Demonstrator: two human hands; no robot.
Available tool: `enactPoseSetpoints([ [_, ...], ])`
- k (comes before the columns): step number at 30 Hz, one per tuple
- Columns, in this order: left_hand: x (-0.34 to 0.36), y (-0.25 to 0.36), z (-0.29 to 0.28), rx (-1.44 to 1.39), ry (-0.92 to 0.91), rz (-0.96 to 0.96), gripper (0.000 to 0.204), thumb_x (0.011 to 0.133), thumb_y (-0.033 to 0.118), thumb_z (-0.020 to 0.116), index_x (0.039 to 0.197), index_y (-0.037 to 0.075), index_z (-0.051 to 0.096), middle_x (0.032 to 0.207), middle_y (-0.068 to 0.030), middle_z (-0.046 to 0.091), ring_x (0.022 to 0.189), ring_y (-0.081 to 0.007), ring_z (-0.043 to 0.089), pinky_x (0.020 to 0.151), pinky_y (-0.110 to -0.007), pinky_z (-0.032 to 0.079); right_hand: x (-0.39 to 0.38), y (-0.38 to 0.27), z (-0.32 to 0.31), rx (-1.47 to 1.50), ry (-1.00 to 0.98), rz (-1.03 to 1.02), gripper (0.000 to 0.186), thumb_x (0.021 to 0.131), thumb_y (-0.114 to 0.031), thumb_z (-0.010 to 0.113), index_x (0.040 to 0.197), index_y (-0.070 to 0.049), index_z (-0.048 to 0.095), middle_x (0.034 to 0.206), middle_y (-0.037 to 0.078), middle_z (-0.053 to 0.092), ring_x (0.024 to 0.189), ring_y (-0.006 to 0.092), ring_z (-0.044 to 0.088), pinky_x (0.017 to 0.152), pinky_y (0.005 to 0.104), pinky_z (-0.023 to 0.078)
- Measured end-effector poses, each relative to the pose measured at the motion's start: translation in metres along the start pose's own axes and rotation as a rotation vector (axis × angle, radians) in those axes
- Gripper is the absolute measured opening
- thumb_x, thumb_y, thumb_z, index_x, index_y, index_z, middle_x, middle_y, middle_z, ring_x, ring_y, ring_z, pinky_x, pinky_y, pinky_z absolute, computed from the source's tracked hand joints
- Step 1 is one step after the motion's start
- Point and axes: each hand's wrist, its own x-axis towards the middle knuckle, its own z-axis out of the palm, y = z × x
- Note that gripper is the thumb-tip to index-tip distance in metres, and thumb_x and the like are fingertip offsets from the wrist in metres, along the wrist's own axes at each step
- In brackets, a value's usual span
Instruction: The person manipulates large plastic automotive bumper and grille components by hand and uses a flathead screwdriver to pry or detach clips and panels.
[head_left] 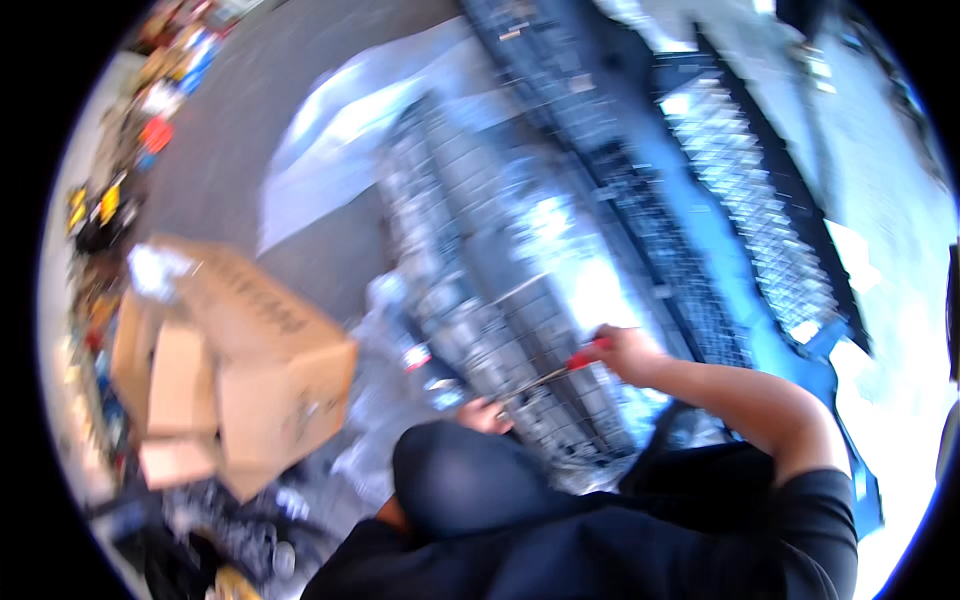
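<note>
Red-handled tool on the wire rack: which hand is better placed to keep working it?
Right. The right hand grips the red-handled tool over the wire rack; the left hand sits low at the tool's tip, half hidden.

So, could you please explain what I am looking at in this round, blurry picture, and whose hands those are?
This is one picture from a wide fisheye camera worn on a person's head, looking down, which is why it is round and straight edges bend. It is blurred by motion. The person's right hand grips a red-handled tool, seemingly a screwdriver, its metal shaft pointing toward the left hand, which is partly hidden behind the dark knee. Both work at a grey wire grid panel lying on the floor, with darker mesh racks beside it. To the left sits an open cardboard box, and a clear plastic sheet lies further off.
</note>
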Motion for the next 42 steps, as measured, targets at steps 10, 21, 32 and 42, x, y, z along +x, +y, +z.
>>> enactPoseSetpoints([
  [10,-0.011,0.023,-0.015,0.475,0.438,0.179,0.018,0.091,0.017,0.067,0.100,0.002,0.064,0.095,-0.0169,0.064,0.085,-0.0320,0.067,0.073,-0.043,0.055,0.009,0.022,0.003,-0.062,0.073,-0.211,0.043,0.095,-0.043,0.062,0.121,-0.008,0.064,0.109,0.017,0.071,0.101,0.0325,0.068,0.089,0.0404,0.053],
  [21,-0.035,0.087,0.029,1.083,0.284,0.920,0.030,0.074,0.019,0.083,0.098,0.003,0.073,0.097,-0.0137,0.065,0.092,-0.0369,0.064,0.077,-0.048,0.050,0.009,0.028,0.005,-0.045,0.059,-0.236,0.041,0.092,-0.041,0.065,0.118,-0.009,0.066,0.109,0.014,0.073,0.103,0.0334,0.068,0.090,0.0412,0.053],
  [32,-0.020,0.117,0.002,1.049,-0.155,0.599,0.022,0.082,0.023,0.076,0.097,0.007,0.075,0.089,-0.0170,0.070,0.084,-0.0373,0.068,0.075,-0.045,0.053,0.013,0.036,0.005,-0.010,0.039,-0.242,0.045,0.095,-0.045,0.063,0.126,-0.012,0.063,0.115,0.014,0.070,0.107,0.0334,0.066,0.094,0.0409,0.051],
  [42,-0.002,0.170,0.026,1.588,-0.474,0.322,0.026,0.087,0.031,0.073,0.102,0.010,0.074,0.100,-0.0173,0.072,0.098,-0.0391,0.068,0.085,-0.049,0.053,0.034,0.049,-0.001,-0.002,0.022,-0.327,0.044,0.091,-0.045,0.067,0.119,-0.011,0.067,0.112,0.014,0.072,0.108,0.0329,0.067,0.094,0.0402,0.051],
])
